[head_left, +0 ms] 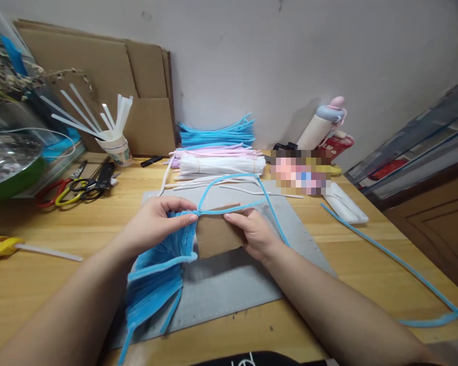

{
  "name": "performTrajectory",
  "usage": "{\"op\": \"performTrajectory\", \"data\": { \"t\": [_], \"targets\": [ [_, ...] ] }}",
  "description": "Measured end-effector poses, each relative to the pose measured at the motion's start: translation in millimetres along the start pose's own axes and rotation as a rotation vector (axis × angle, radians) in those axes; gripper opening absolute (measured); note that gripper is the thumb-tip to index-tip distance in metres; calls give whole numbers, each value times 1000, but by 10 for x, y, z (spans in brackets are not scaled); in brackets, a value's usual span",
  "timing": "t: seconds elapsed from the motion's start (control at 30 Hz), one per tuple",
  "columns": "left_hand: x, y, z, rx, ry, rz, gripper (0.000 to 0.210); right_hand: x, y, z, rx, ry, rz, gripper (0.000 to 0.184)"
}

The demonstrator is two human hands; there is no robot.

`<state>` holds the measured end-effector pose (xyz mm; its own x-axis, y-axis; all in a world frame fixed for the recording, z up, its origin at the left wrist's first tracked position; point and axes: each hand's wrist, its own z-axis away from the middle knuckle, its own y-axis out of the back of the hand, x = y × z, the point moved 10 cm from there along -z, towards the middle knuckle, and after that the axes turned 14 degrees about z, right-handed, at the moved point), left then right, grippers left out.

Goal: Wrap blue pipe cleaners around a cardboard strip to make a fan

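Note:
My left hand pinches blue pipe cleaners at the upper corner of a cardboard piece. Many blue pipe cleaners are wound side by side over the cardboard's left part, their ends hanging down toward the mat. My right hand is closed, thumb on top, on a blue pipe cleaner that runs along the cardboard's upper edge. Another blue length loops up behind and comes down right of that hand. The fingers under the cardboard are hidden.
A grey mat lies beneath. Behind are blue, pink and white pipe cleaner bundles. Scissors, a cup of glue sticks and a yellow glue gun are left; a bottle and bent blue pipe cleaner right.

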<state>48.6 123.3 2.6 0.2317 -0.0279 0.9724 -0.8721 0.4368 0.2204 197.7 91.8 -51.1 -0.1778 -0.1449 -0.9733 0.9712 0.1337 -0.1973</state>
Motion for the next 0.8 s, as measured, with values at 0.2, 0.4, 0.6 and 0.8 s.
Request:
{"op": "performTrajectory", "data": {
  "t": [0.2,0.4,0.6,0.8],
  "targets": [
    [-35,140,37,105,25,2,30,80,-83,102,79,-57,-97,25],
    [-19,130,36,99,32,58,28,77,-29,126,157,-36,-120,25],
    [-114,173,59,147,121,108,30,84,27,127,199,-14,-137,24],
    [-126,161,54,115,113,93,30,64,43,119,206,7,-86,21]
  ]
}}
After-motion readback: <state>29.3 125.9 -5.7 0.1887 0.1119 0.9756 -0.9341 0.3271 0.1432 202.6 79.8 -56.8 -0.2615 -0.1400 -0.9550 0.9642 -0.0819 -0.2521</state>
